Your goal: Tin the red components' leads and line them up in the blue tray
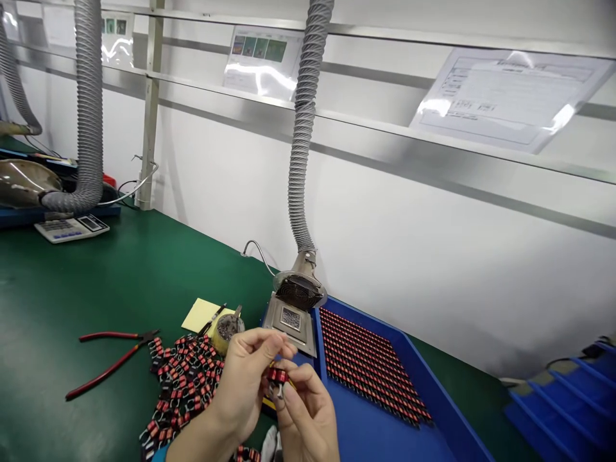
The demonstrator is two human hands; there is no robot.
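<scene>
A small red-and-black coil component with silvery wire leads is held up above the bench front. My right hand pinches it between thumb and fingers from the right. My left hand is closed at its left side, thumb and index fingertip pressed together just above the coil; what lies between them is too small to make out. Beside my left wrist spreads a loose pile of similar coil components. Behind my hands stands a solder pot with a square metal top, partly covered by my fingers.
A blue tray at right holds tight rows of coils. Red-handled pliers lie left of the pile. A small jar sits by a yellow pad. A fume hose hangs over the pot; a calculator lies far left.
</scene>
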